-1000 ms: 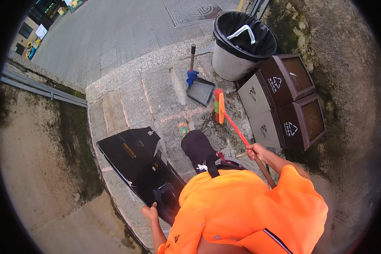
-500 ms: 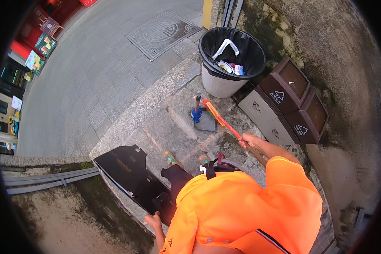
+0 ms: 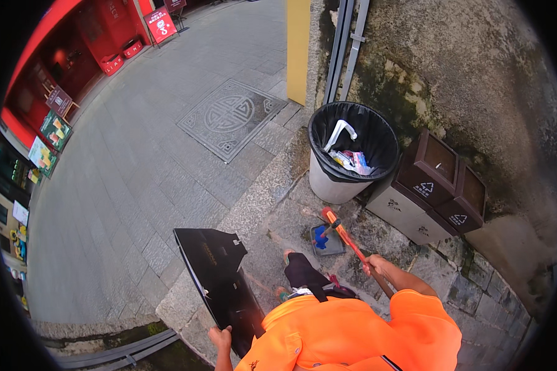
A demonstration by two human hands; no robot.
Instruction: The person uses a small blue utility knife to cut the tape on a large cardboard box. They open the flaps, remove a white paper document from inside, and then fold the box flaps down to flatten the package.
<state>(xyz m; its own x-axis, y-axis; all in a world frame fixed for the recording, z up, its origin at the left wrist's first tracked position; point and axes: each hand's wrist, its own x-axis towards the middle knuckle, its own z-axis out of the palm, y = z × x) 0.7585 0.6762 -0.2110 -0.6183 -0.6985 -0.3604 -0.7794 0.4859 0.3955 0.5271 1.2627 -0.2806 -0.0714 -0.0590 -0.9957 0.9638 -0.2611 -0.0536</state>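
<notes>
My left hand [image 3: 220,338] grips the lower edge of a large, flat black panel [image 3: 211,260] with a notched far corner, held tilted beside my left leg. My right hand [image 3: 376,266] is closed round the brown handle of a long tool, apparently a broom [image 3: 351,243], whose orange-and-red end points away from me. Close by that end, a grey dustpan [image 3: 336,247] rests on the stone, with blue material [image 3: 320,237] wrapped at its handle. The broom's end partly covers the dustpan's handle.
A round bin [image 3: 334,185] with a black liner holds litter and a white curved piece. Brown-topped recycling bins [image 3: 414,207] stand against the mossy wall [image 3: 470,80]. Grey pipes [image 3: 346,52] run up beside a yellow post [image 3: 297,49]. Shop signs [image 3: 161,26] line the paved street.
My view has turned, so the bins sit lower and more street shows. My left hand has raised and swung the panel outward; one leg has stepped forward. The broom stays in my right hand.
</notes>
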